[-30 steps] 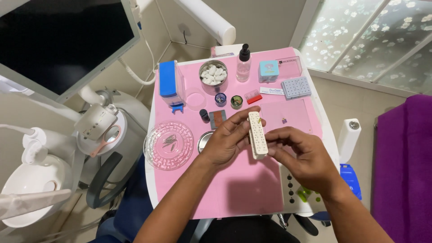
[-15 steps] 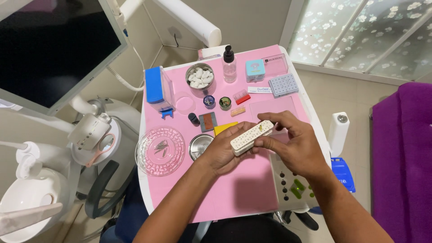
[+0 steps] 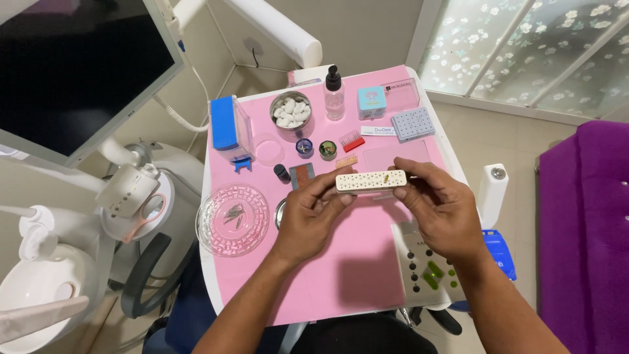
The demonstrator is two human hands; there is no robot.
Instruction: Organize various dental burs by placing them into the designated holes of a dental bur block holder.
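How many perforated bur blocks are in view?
2. A cream bur block is held between the left hand and right hand; a grey bur block lies on the pink tray mat.

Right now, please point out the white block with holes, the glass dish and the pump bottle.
White block with holes [image 3: 371, 181], head view, middle of its holed face.
Glass dish [image 3: 233, 218], head view, its patterned floor.
Pump bottle [image 3: 334, 98], head view, its clear body.

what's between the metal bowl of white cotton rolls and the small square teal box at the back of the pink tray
In the head view, a clear pump bottle with a black top stands between the metal bowl of white cotton rolls and the small square teal box.
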